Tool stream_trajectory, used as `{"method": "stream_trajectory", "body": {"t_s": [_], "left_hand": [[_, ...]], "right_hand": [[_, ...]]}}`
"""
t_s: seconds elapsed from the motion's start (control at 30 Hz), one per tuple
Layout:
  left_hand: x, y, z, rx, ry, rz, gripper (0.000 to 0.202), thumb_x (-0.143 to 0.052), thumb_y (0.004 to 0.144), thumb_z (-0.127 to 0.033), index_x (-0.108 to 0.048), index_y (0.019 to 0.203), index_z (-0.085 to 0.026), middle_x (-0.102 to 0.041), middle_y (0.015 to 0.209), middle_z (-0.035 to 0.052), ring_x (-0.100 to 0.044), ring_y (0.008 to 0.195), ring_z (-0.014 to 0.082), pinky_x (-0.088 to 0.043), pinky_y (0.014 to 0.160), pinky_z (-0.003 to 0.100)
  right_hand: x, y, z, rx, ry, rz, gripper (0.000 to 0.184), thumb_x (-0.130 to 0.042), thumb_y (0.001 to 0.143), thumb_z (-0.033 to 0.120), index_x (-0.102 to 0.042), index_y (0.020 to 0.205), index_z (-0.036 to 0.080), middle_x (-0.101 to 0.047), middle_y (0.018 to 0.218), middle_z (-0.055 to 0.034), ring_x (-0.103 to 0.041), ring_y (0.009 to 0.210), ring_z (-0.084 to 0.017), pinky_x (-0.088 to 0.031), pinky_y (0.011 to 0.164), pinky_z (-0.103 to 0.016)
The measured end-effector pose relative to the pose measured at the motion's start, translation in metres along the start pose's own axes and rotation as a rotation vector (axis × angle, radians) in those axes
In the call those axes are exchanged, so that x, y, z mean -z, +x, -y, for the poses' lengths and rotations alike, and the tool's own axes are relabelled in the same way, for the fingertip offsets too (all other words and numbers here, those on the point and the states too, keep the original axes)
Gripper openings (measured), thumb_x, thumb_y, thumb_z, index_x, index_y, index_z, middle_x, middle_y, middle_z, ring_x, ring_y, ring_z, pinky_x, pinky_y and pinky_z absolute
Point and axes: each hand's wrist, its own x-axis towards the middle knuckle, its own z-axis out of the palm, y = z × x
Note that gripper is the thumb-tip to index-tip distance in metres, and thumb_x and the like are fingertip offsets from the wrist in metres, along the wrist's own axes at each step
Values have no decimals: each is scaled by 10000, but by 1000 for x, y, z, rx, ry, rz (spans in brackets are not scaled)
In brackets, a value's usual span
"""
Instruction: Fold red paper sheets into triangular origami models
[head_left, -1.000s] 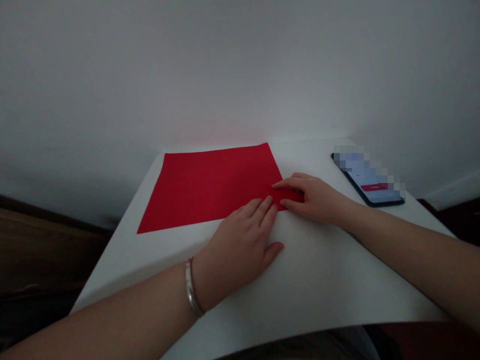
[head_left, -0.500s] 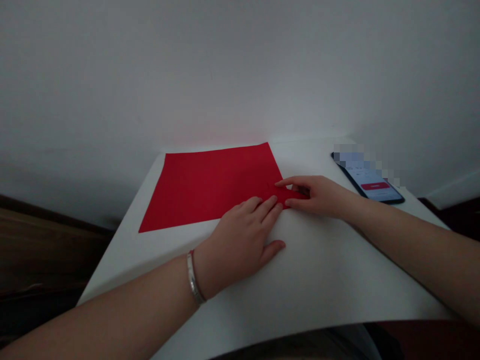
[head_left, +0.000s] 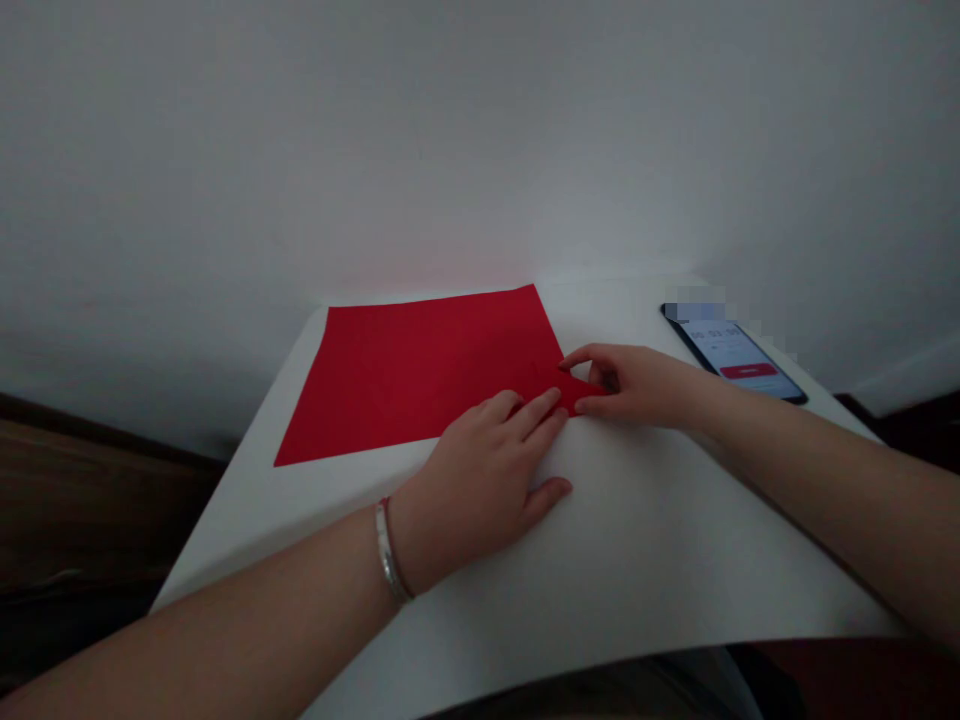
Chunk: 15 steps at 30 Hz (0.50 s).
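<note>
A sheet of red paper (head_left: 405,375) lies on the white table, its near right corner drawn out to a point. My left hand (head_left: 495,460) rests flat over the near edge of the sheet, fingers stretched and thumb out to the side on the table. A silvery bracelet (head_left: 390,550) circles that wrist. At the right corner, my right hand (head_left: 630,385) has its thumb and index finger on either edge of the paper's tip, with the other fingers curled behind it. Part of the tip is hidden by these fingers.
A phone (head_left: 742,355) with a lit screen and a red button lies at the table's right side, beyond my right forearm. The white table (head_left: 637,560) backs onto a pale wall (head_left: 480,140). Brown wooden furniture (head_left: 90,490) stands at the left.
My right index fingertip has shifted slightly right along the paper's edge, and the hand is a little higher. My left hand and the sheet stay almost where they were.
</note>
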Motion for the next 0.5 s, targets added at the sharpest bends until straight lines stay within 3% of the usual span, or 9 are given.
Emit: {"method": "stream_trajectory", "body": {"t_s": [0.27, 0.5], "left_hand": [[1, 1, 0, -13, 7, -3, 587, -382, 935, -511, -387, 1424, -186, -456, 1442, 74, -453, 1164, 294, -386, 991, 460], [2, 0, -1, -11, -22, -4, 559, -391, 931, -505, -405, 1412, -220, -476, 1415, 63, -445, 1140, 299, -382, 992, 485]], "right_hand": [[6, -1, -1, -52, 3, 45, 323, -643, 735, 390, -586, 992, 204, -565, 637, 34, -512, 570, -138, -359, 544, -275], [10, -2, 3, -85, -25, 83, 315, -667, 706, 437, -584, 903, 206, -603, 682, 13, -540, 582, -140, -378, 536, -275]]}}
